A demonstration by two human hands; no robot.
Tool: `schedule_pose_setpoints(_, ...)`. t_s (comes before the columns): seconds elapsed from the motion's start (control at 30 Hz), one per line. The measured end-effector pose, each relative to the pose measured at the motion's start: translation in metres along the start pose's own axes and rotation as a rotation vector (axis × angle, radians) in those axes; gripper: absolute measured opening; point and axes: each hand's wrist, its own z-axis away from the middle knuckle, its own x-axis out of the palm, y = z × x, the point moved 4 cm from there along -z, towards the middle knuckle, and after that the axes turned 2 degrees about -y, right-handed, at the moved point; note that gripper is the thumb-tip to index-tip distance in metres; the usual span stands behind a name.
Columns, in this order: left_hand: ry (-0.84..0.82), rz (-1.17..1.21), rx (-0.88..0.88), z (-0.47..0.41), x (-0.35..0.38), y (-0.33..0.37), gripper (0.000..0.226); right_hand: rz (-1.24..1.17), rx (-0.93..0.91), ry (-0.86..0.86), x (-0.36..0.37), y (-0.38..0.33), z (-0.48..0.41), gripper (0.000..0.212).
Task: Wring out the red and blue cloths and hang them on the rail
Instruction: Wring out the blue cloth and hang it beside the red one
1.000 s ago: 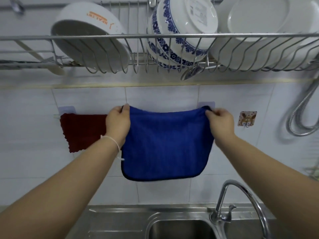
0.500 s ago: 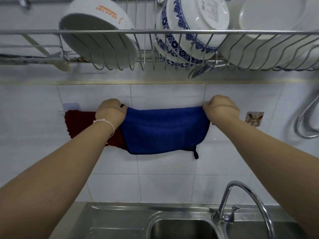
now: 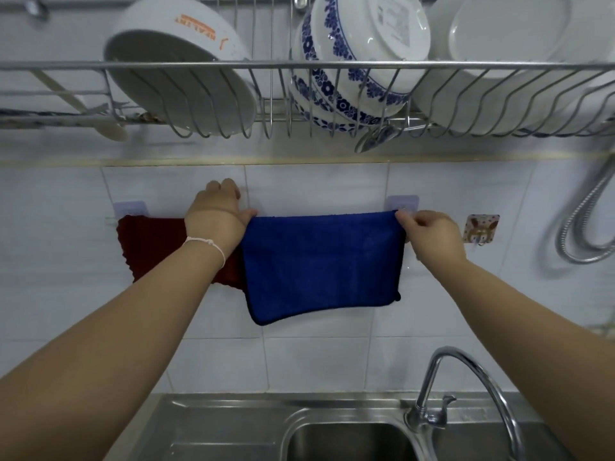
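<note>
The blue cloth (image 3: 321,261) hangs folded over the rail on the tiled wall, its lower edge loose. My left hand (image 3: 218,219) grips its top left corner, thumb on the front and fingers behind. My right hand (image 3: 429,229) pinches its top right corner. The red cloth (image 3: 151,247) hangs on the same rail just to the left, partly hidden by my left wrist and overlapped by the blue cloth. The rail itself is mostly covered; its clear wall mounts (image 3: 402,202) show at both ends.
A wire dish rack (image 3: 299,66) with bowls and plates hangs close above my hands. Below are a steel sink (image 3: 349,440) and a curved tap (image 3: 466,387). A small rabbit hook (image 3: 481,227) is right of the rail, and a metal hose (image 3: 579,224) loops at far right.
The blue cloth was held up full length, then draped over the rail; now it hangs lower and flatter on the front, and both hands have spread to its top corners.
</note>
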Motion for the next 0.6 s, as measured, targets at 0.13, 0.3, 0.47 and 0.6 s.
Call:
schedule_pose_setpoints(0.13,0.098,0.279,-0.044,0.024,0.005,-0.013,0.032,-0.416,0.203,-0.084,0.01,0.012,0.015,0.015)
schedule_pose_setpoints(0.3,0.038,0.167,-0.096,0.057,0.033,-0.026,0.046,-0.62,0.297,-0.052,0.011,0.015,0.021,0.009)
schedule_pose_setpoints(0.47,0.079,0.232,-0.101,0.053,0.035,-0.027,0.037,-0.476,0.088,-0.022,0.007,0.001,0.018,0.015)
schedule_pose_setpoints(0.6,0.119,0.411,-0.18,0.038,0.019,-0.036,0.035,-0.301,0.027,0.105,-0.002,0.006,0.004,0.018)
